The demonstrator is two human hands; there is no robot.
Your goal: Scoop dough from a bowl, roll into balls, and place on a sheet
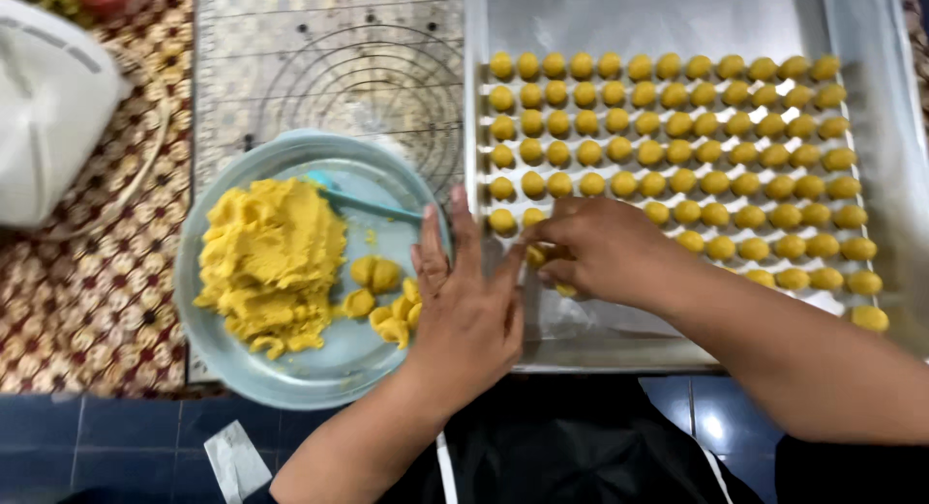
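I see the right hand pinching a dough ball on the tray, balls in rows beyond its fingertips. Left hand flat, fingers spread, over the bowl rim. Patterned cloth, blue floor tiles below.

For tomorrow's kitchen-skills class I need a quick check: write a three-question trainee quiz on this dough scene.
1. True or false: the right hand is over the baking tray.
2. What holds the big lump of yellow dough? A) pale blue bowl B) wooden box
3. Fill in: the dough balls lie in neat ____.

Key: 1 true; 2 A, the bowl, whose rim the left hand overlaps; 3 rows.
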